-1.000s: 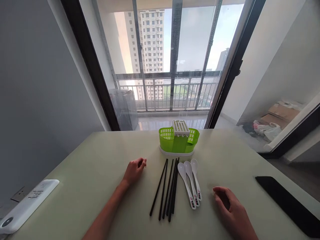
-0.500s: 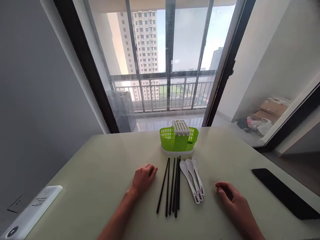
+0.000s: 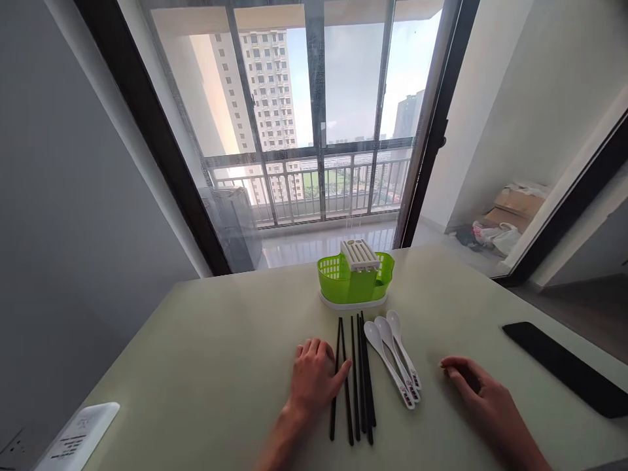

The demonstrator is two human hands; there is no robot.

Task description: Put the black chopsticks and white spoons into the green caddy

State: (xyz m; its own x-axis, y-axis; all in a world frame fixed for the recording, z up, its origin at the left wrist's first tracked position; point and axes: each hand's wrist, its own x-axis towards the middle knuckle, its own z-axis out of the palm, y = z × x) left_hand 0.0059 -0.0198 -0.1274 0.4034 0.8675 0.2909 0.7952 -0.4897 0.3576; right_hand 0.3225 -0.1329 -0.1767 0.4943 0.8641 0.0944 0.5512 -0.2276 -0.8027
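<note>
Several black chopsticks (image 3: 362,392) lie loosely side by side on the pale table. My left hand (image 3: 314,373) is palm down over the leftmost ones, its thumb stretched out across them and its fingers apart from the thumb. Whether it touches them I cannot tell. Just right of the chopsticks are three white spoons (image 3: 392,360), bowls away from me, with printed marks on their handles. My right hand (image 3: 478,392) rests on the table right of the spoons, fingers curled and tips together, with nothing visible in it. Behind the utensils stands a green basket (image 3: 336,288) with a white slotted top (image 3: 360,255).
A long black flat object (image 3: 564,366) lies on the right side of the table (image 3: 220,340). A white power-strip-like object (image 3: 81,435) is at the left edge. Glass doors, a balcony and boxes with bags (image 3: 500,235) are beyond the table.
My left hand has moved right, from beside the chopsticks to over the leftmost ones, and its thumb has spread. My right hand keeps its curled pose. The camera view has shifted slightly.
</note>
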